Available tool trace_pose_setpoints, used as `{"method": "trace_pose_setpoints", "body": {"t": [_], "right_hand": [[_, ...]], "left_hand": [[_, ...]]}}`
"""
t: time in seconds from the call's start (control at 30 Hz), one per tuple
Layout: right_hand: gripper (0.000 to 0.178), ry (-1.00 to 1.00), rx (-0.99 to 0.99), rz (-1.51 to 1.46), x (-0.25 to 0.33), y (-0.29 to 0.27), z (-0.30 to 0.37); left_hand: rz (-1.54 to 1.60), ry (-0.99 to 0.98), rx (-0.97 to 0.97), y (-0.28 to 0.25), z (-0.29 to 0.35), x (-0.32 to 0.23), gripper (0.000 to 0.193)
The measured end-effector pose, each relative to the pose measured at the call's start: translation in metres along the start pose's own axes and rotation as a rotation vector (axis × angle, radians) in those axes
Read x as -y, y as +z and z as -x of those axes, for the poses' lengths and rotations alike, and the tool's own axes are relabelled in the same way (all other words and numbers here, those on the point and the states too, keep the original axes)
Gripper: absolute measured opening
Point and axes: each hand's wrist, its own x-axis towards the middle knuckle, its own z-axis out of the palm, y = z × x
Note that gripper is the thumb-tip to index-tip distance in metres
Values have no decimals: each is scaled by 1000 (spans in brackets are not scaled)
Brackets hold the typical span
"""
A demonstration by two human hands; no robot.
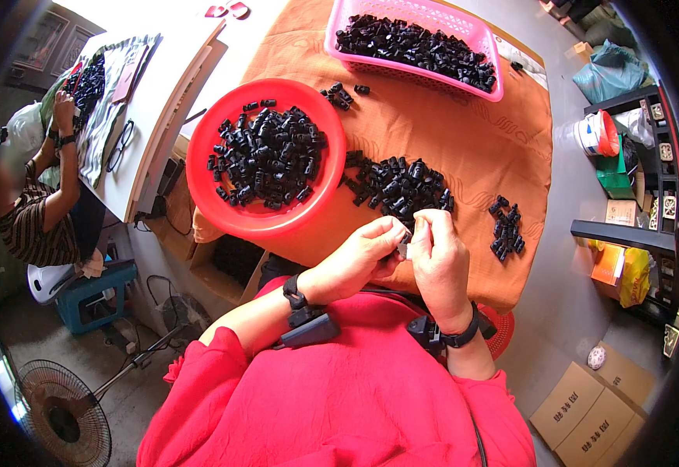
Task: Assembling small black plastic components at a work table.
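Note:
At the table's near edge, my left hand and my right hand meet, fingertips pinched together. Between them is a small dark part, mostly covered by the fingers. Just beyond lies a heap of small black cylindrical plastic parts, close to my fingertips. A round red basin holding many similar black parts stands to the left of the heap. Off to the right of my right hand is a smaller cluster of black parts. Both wrists wear black straps.
Under everything lies an orange cloth. A pink basket of black parts stands at the far side. Another person works at a white table on the left. A fan, shelves and cardboard boxes stand around.

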Motion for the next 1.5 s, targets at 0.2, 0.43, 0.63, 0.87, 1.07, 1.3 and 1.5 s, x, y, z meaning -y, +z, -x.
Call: {"method": "trace_pose_setpoints", "body": {"t": [0.2,0.43,0.63,0.87,1.07,1.3,1.5], "right_hand": [[8,36,37,-51,-1,0,0],[9,49,40,-7,0,1,2],[9,91,-56,-43,-2,1,3],[10,110,9,-212,0,-10,-6],[17,138,279,-351,-7,-7,5],[14,131,332,-362,-6,-9,2],[11,148,326,-380,3,-12,2]], "left_hand": [[-7,-13,-13,0,0,1,19],[-44,17,-6,-2,1,4,19],[-54,5,-11,0,1,3,20],[62,-50,-16,-1,2,0,20],[105,-15,6,-6,0,1,18],[-16,-18,50,-8,2,-6,18],[-25,9,42,-14,-1,2,20]]}}
